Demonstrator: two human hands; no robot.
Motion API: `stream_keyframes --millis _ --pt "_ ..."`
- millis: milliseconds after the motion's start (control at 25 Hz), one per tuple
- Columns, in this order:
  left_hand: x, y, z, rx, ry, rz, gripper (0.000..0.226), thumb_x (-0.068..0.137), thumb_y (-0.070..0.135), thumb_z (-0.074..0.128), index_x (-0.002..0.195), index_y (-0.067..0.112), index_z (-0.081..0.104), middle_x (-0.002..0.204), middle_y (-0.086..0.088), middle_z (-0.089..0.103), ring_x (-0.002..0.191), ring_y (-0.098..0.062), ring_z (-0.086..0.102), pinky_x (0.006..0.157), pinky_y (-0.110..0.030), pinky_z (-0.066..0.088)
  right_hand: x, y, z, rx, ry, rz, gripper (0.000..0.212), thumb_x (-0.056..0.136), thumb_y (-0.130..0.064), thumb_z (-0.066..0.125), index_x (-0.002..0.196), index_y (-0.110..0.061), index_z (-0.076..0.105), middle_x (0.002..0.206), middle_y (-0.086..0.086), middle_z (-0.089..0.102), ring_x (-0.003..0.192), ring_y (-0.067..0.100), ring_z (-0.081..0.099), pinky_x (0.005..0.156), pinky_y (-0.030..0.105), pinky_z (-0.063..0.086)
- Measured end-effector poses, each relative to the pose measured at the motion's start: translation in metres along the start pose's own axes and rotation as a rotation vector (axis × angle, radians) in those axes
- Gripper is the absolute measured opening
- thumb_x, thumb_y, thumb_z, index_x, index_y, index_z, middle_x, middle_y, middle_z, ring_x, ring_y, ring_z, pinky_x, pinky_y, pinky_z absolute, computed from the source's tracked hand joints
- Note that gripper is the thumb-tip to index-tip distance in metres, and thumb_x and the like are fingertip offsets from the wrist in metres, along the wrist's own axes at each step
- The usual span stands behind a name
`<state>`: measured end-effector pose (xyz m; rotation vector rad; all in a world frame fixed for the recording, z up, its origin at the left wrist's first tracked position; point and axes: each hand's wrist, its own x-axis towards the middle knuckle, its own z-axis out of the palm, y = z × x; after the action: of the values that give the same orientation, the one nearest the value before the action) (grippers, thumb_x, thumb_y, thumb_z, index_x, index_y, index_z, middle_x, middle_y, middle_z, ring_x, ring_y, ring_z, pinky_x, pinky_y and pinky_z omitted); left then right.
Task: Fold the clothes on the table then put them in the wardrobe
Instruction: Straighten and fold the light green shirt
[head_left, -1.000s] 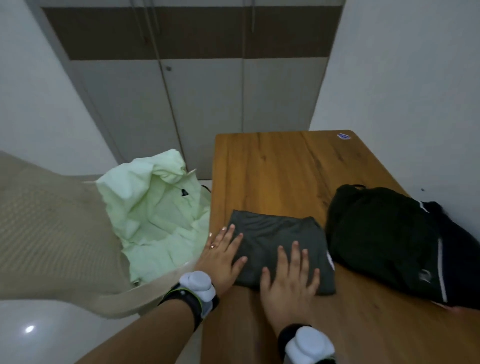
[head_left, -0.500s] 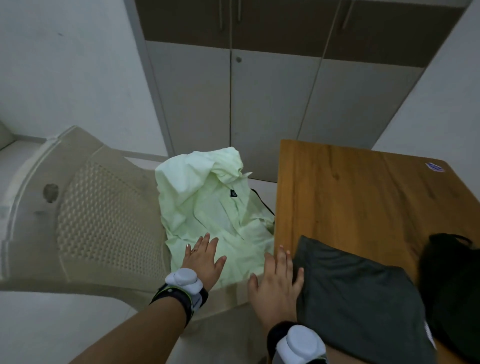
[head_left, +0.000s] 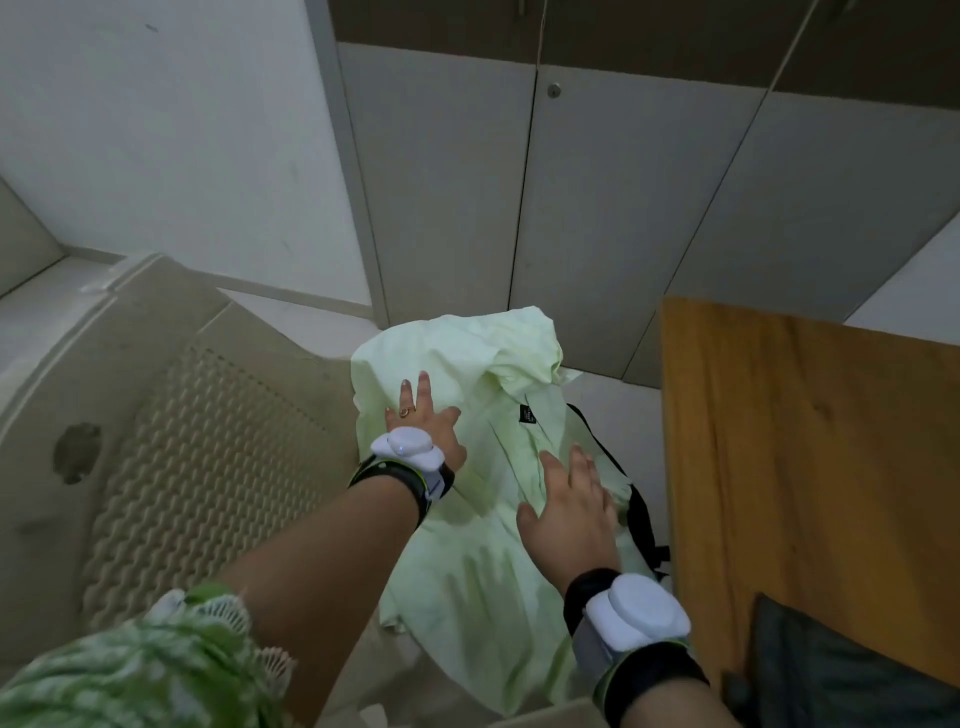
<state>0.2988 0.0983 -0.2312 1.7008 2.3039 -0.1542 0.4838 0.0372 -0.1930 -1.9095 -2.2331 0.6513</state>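
Head view: crumpled pale green shirt (head_left: 483, 493) lies on the seat of a beige plastic chair (head_left: 197, 467), centre frame, not on the table. Left hand (head_left: 423, 423) at 11 o'clock of the shirt pile, fingers straight and spread, lying flat on the fabric. Right hand (head_left: 571, 512) at 3 o'clock of the pile, fingers loosely extended, touching or just above the cloth, cannot tell which. White wrist devices on both wrists. Black strap (head_left: 636, 512) runs along the shirt's right edge. Wooden table (head_left: 810, 467) at 3 o'clock of frame; folded dark grey garment (head_left: 841, 675) on it at 5 o'clock. Grey wardrobe doors (head_left: 597, 208) at 12 o'clock, closed.
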Motion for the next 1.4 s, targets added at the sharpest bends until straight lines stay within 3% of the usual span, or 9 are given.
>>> stream_keyframes --millis 400,560,720,800,880,1000,1160,1280,1400 --pt "0.072 -0.011 0.028 -0.059 -0.055 -0.144 0.079 0.084 0.043 0.059 0.15 0.021 0.022 0.159 -0.011 -0.005 0.145 -0.037 -0.007 0.114 -0.062 0.007 0.029 -0.018 0.032 0.175 -0.029 0.032 0.06 0.09 -0.027 0.049 0.145 -0.023 0.025 0.159 0.004 0.003 0.145 0.021 0.009 0.111 0.038 0.024" --pt "0.072 -0.016 0.004 -0.34 0.098 -0.215 0.044 0.093 0.032 0.05 0.125 0.003 0.055 0.139 -0.017 0.044 0.127 -0.033 0.044 0.103 -0.039 0.035 0.024 -0.01 0.041 0.336 -0.002 0.081 0.058 0.09 -0.025 0.053 0.143 -0.017 0.031 0.157 0.006 0.013 0.142 0.021 0.02 0.111 0.033 0.027" --pt "-0.001 0.008 -0.028 -0.548 0.433 -0.011 0.027 0.094 0.019 0.051 0.092 0.001 0.071 0.093 -0.015 0.06 0.094 -0.034 0.059 0.075 -0.033 0.041 0.034 -0.017 0.02 1.142 -0.08 0.5 0.059 0.091 -0.04 0.055 0.141 -0.019 0.034 0.145 0.006 0.036 0.129 0.024 0.039 0.108 0.042 0.036" --pt "-0.052 0.024 -0.041 -0.624 0.436 0.152 0.023 0.092 0.017 0.053 0.085 0.005 0.072 0.081 -0.005 0.051 0.078 -0.028 0.059 0.069 -0.029 0.038 0.037 -0.024 0.006 1.627 -0.248 0.655 0.063 0.087 -0.057 0.052 0.14 -0.028 0.034 0.139 0.012 0.041 0.125 0.032 0.046 0.099 0.05 0.044" --pt "-0.086 0.044 -0.045 -0.639 0.436 0.379 0.02 0.086 0.018 0.055 0.078 0.012 0.072 0.074 0.0 0.049 0.067 -0.02 0.057 0.061 -0.022 0.034 0.037 -0.027 -0.012 1.827 -0.364 0.658 0.064 0.083 -0.063 0.051 0.126 -0.016 0.049 0.12 0.017 0.061 0.105 0.031 0.064 0.085 0.043 0.054" --pt "-0.119 0.063 -0.054 -0.68 0.353 0.615 0.031 0.078 0.033 0.045 0.07 0.014 0.068 0.067 0.006 0.043 0.062 -0.011 0.049 0.057 -0.022 0.035 0.03 -0.03 -0.053 1.783 -0.446 0.557 0.039 0.091 -0.033 0.047 0.089 -0.002 0.07 0.076 0.013 0.071 0.065 0.022 0.07 0.064 0.027 0.056" --pt "-0.147 0.053 -0.066 -0.788 0.383 0.759 0.015 0.082 0.029 0.054 0.089 0.024 0.066 0.086 0.007 0.061 0.08 -0.004 0.056 0.07 -0.019 0.046 0.023 -0.028 -0.114 1.594 -0.284 0.42 0.031 0.087 0.003 0.042 0.11 0.004 0.062 0.105 0.024 0.068 0.092 0.036 0.067 0.081 0.043 0.056" --pt "-0.173 0.042 -0.081 -0.987 0.515 0.66 0.01 0.083 0.029 0.054 0.091 0.03 0.058 0.095 0.012 0.061 0.088 0.002 0.055 0.072 -0.01 0.045 0.007 -0.034 -0.183 1.493 -0.086 0.237 0.034 0.082 0.009 0.041 0.108 0.001 0.061 0.099 0.02 0.067 0.088 0.034 0.065 0.076 0.044 0.055" --pt "-0.18 0.042 -0.101 -1.157 0.58 0.348 0.012 0.087 0.019 0.057 0.085 0.03 0.053 0.087 0.007 0.06 0.079 -0.004 0.057 0.067 -0.013 0.042 -0.02 -0.039 -0.255 1.469 0.052 0.063 0.026 0.076 0.01 0.039 0.091 0.0 0.058 0.08 0.011 0.058 0.073 0.027 0.059 0.064 0.035 0.051"
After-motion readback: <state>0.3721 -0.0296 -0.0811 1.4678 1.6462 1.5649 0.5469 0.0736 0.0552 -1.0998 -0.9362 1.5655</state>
